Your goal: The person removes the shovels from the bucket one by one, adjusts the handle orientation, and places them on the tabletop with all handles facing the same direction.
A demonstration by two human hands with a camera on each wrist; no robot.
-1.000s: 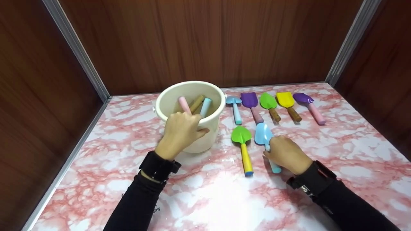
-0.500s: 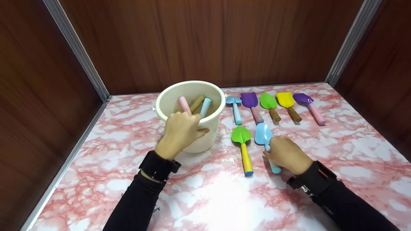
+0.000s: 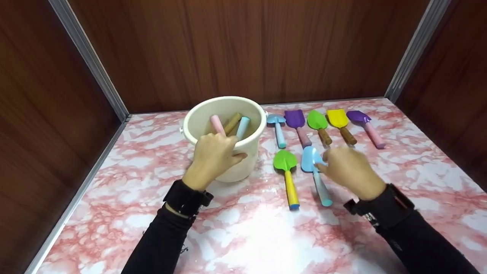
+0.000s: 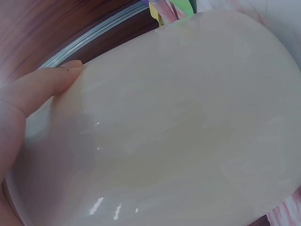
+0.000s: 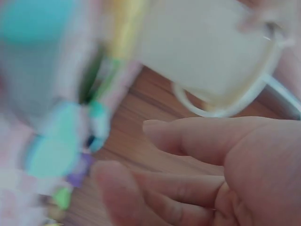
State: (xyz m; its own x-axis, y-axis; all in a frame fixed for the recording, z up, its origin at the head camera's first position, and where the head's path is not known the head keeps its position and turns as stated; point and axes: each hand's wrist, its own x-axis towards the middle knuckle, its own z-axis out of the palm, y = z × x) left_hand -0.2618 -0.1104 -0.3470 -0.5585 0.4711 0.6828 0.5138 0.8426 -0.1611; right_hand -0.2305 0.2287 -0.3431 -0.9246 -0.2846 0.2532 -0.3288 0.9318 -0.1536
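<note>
My left hand [image 3: 214, 156] grips the near rim of a cream bucket [image 3: 243, 161], thumb on the outside. Inside the bucket stand a pink handle [image 3: 217, 125], a brown handle [image 3: 233, 122] and a light blue handle [image 3: 242, 127]; their lower ends are hidden. My right hand [image 3: 350, 169] hovers just right of a light blue trowel [image 3: 322, 188] lying on the table. In the right wrist view, its fingers [image 5: 183, 136] are apart with nothing between them. Left of that trowel lies a green trowel with a yellow handle [image 3: 291, 190].
Along the back right lie a light blue trowel [image 3: 279, 133], a purple shovel [image 3: 295, 118], a green trowel [image 3: 317, 120], a yellow shovel [image 3: 338, 118] and a purple trowel with a pink handle [image 3: 374, 135]. Brown wood-grain panels [image 3: 243, 49] enclose the marbled table [image 3: 133, 220].
My right hand has let go of the near light blue trowel and lifted slightly up and away from it. The left hand stays on the bucket rim.
</note>
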